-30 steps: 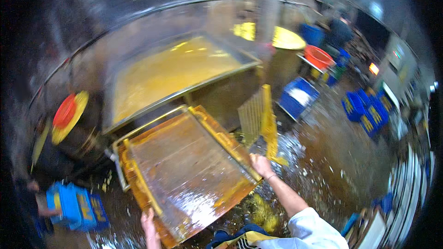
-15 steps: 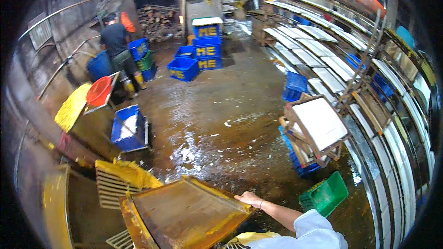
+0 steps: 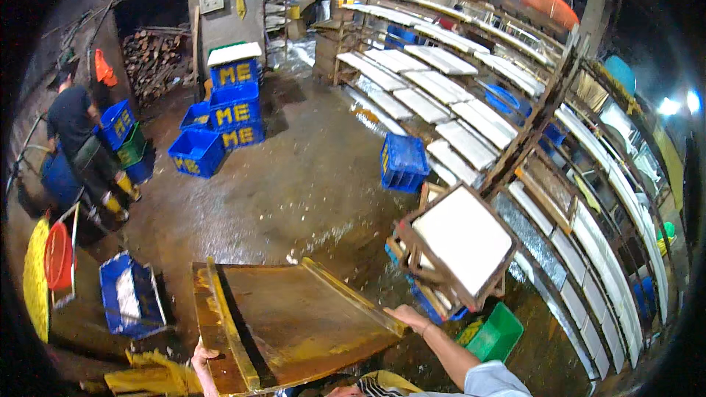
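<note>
Holding wooden board (image 3: 294,316) between them: left hand (image 3: 204,357) clamped on its left edge, right hand (image 3: 408,317) gripping its right corner.

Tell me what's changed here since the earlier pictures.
The view has swung right, and the railed board with it; the yellow-filled vat has left the picture, and a green crate has come into it. Nothing was visibly taken up or let go: the left hand and right hand hold the board's sides, as at first.
</note>
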